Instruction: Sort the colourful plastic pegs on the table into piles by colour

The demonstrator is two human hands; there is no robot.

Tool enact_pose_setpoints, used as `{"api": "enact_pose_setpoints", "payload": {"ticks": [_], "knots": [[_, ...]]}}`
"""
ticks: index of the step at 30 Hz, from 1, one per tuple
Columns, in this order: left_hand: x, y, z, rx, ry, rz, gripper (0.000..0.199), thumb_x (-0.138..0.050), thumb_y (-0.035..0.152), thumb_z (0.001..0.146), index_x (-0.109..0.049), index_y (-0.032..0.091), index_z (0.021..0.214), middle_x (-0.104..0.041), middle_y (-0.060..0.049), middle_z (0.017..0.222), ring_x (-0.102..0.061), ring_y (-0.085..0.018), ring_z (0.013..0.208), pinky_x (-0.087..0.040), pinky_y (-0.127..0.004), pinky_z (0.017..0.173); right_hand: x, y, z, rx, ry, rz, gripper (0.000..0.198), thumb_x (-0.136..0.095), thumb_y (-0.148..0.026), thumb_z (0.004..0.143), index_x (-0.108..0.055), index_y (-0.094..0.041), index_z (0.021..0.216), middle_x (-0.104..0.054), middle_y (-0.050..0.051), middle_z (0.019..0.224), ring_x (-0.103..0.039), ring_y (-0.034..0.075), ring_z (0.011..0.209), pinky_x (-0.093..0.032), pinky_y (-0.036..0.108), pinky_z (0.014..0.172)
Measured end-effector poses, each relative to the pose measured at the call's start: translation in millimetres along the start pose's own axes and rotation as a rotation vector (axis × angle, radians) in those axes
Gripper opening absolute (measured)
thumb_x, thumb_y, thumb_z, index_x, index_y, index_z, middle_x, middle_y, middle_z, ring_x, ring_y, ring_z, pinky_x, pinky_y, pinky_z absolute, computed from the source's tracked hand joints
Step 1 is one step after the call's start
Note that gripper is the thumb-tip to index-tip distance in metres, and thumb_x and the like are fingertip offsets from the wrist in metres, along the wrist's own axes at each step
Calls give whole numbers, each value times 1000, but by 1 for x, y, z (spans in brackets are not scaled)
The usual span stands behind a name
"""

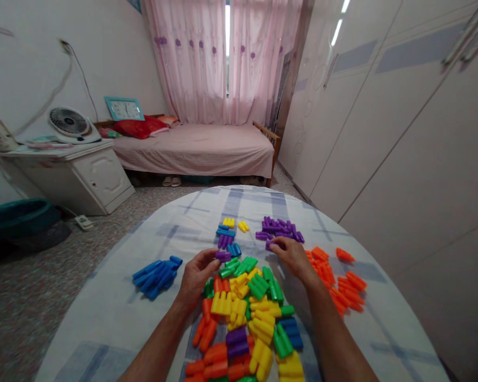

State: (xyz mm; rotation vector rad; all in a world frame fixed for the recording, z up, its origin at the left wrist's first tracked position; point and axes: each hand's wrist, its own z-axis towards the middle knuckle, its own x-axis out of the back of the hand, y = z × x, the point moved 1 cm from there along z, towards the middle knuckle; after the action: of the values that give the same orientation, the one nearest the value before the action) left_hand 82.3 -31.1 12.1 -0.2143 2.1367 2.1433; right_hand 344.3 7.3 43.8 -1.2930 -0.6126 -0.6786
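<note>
The left hand [195,276] pinched a purple block [223,256], the right hand [292,257] gripped another by the purple pile [279,228]; blue group [157,275] and orange group [334,278] lay sorted on the desk [115,313], the mixed heap [247,313] remaining.

A round table [115,313] is covered with a pale checked cloth. A big heap of mixed blocks [249,318] is piled at the near edge. Blue blocks [156,275] are laid toward the left edge. Orange blocks [338,281] are spread toward the right edge. Purple blocks [279,228] and a few small yellow blocks [242,226] are set nearer the far edge.
</note>
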Motion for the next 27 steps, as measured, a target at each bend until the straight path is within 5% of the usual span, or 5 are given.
{"api": "enact_pose_setpoints", "payload": {"ticks": [8,18,23,27], "knots": [[0,-7,1,7,-62,2,39,-71,29,67,-61,15,103,-69,-7,98,-64,-18,88,-49,-29,81,-19,-17,-6,69,-242,149,25,-52,-31,78,-68,-16,90,-69,2,78,-59,16,69,-41,25,62],[-3,-6,0,-41,-28,-19,34,-70,28,67,-62,15,97,-71,-5,89,-65,-17,81,-51,-29,76,-27,-53,-13,197,-218,358,21,-53,-28,80,-65,-17,94,-67,2,83,-60,14,75,-44,25,69],[-5,-6,-2,-83,-15,30,31,-70,29,67,-64,15,94,-71,-5,90,-65,-17,81,-51,-29,78,-30,-65,-19,320,-252,406,18,-57,-25,77,-65,-20,92,-65,2,102,-58,17,96,-43,28,81],[-8,-5,-4,-90,-52,77,33,-70,31,66,-65,15,95,-71,-5,91,-65,-17,83,-50,-29,80,-37,-70,-23,325,-315,407,19,-54,-26,79,-65,-20,93,-68,1,90,-60,15,84,-45,26,77]]}}
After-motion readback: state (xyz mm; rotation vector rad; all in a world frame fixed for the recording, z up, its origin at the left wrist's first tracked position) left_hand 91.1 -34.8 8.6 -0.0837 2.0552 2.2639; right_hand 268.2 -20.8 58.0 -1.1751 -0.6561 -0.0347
